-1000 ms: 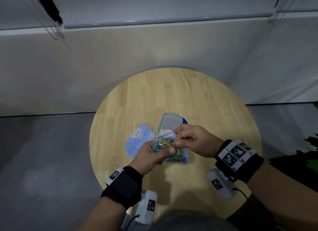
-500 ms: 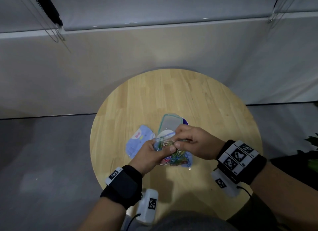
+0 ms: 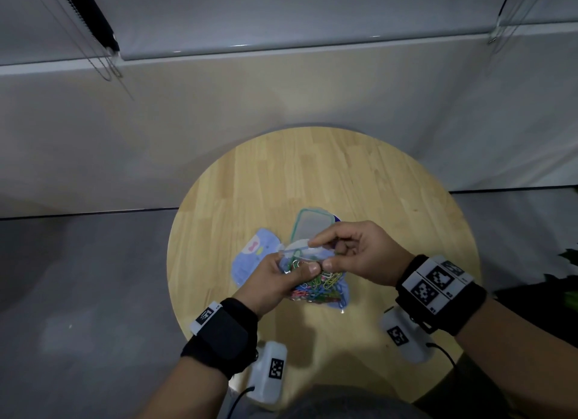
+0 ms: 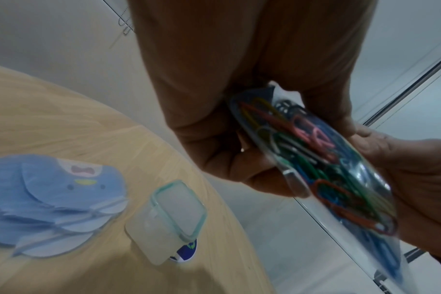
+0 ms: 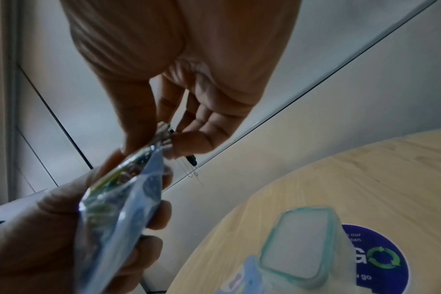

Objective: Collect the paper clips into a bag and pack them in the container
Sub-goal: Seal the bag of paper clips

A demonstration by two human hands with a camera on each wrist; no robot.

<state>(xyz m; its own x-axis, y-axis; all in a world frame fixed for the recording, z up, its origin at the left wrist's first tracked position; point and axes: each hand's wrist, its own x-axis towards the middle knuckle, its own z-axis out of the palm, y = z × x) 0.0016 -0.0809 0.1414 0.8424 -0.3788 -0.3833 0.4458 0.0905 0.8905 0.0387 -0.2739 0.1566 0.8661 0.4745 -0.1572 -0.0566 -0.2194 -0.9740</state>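
Note:
A clear zip bag full of coloured paper clips is held above the round wooden table. My left hand grips the bag's left side, thumb on top. My right hand pinches the bag's top edge between thumb and forefinger. Behind the hands sits a clear container with a teal-rimmed lid; its lower half is hidden in the head view.
A stack of blue cartoon-printed bags lies left of the container. A round purple sticker sits on the table beside the container. White wall and blind cords stand beyond the table.
The bag has risen a little and hangs lower below my thumbs. My right hand has opened its pinch wider along the bag's top edge.

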